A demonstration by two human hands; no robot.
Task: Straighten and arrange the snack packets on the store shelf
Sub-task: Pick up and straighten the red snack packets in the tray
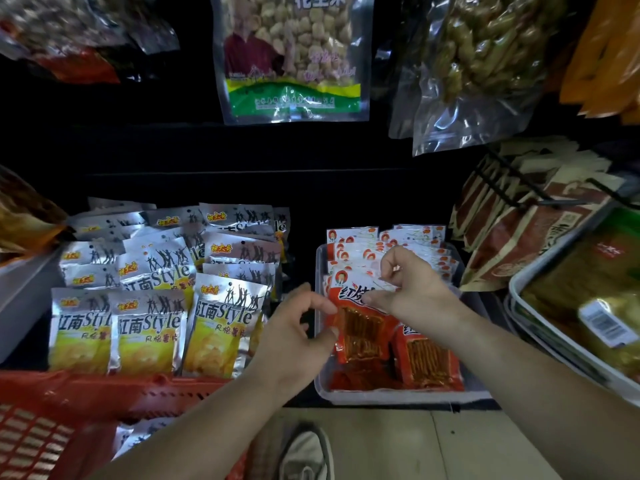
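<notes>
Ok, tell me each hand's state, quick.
Left hand: pinches the left edge of the front red plastic snack packet.
Right hand: grips the same packet's top edge.

Glossy film and moulded plastic are filling my view.
I'm seeing the red packet (360,327) shining as slick printed plastic film inside the smooth, translucent plastic tray (398,396); the silver packets (149,327) are glinting like metallised foil; the red basket (52,427) is showing matt perforated plastic; the hanging bags (294,57) are gleaming, clear and crinkled.
</notes>
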